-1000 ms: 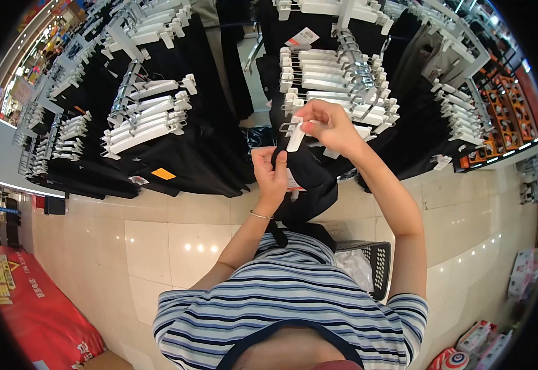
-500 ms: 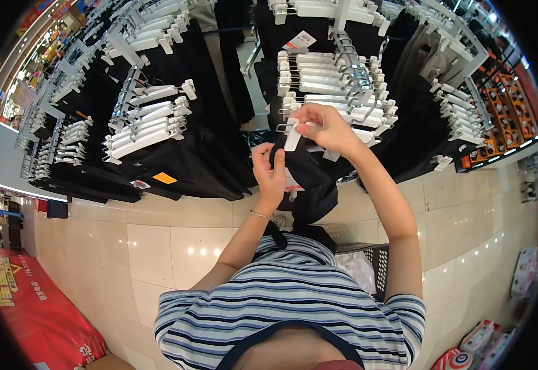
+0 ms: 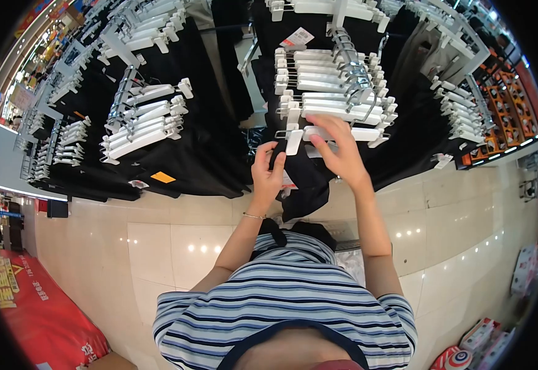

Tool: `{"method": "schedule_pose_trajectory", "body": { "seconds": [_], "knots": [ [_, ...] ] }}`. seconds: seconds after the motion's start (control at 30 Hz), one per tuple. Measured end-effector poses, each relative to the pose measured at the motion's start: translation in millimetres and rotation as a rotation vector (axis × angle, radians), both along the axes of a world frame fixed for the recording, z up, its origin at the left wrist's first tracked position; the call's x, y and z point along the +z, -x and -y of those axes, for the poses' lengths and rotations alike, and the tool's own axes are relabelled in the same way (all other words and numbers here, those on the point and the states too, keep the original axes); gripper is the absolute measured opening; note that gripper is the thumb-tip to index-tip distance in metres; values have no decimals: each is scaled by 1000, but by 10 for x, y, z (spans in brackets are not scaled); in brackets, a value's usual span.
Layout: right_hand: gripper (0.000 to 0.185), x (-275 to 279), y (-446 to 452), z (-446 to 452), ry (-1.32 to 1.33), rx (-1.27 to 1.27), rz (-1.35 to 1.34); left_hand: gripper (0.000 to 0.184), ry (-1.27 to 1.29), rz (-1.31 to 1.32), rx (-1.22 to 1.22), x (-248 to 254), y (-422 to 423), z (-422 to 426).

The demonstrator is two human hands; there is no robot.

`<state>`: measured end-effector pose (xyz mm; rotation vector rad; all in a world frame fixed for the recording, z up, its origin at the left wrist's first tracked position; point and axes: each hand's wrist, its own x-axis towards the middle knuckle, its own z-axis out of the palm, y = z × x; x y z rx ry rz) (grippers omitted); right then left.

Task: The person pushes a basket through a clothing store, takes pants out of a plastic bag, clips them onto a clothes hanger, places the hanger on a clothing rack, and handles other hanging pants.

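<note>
My left hand [image 3: 267,172] pinches the edge of a black garment [image 3: 307,185], probably trousers, just below the rack. The white clip [image 3: 293,142] at the hanger's left end is close above those fingers. Whether it grips the cloth, I cannot tell. My right hand [image 3: 343,151] is closed on the white clip hanger [image 3: 367,134], fingers over the bar and thumb beneath. A white and red price tag [image 3: 288,180] shows beside my left hand, partly covered by it.
More white hangers [image 3: 327,81] with black garments hang behind on a metal rail. Side racks hold black trousers [image 3: 188,154] at left and more garments [image 3: 398,139] at right. A basket with a plastic bag [image 3: 350,266] is by my body. Red printed material [image 3: 47,308] lies lower left.
My right hand has moved right and slightly down, from the left clip to the hanger's bar. My left hand stays at the black garment. The garment's lower part has shifted slightly left.
</note>
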<state>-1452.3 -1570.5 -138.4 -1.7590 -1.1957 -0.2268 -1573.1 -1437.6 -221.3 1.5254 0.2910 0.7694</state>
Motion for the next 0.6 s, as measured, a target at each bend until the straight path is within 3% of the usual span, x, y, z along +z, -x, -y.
{"method": "schedule_pose_trajectory", "body": {
  "seconds": [0.13,0.43,0.6],
  "knots": [
    [28,34,-213,-197,121,346,-165,21,-93,-9,55,52,-30,34],
    [25,144,-164,-398,226,272,-390,17,-207,-49,219,149,-29,37],
    [24,238,-177,-408,166,270,-485,16,-129,-14,244,184,-52,18]
  ]
}}
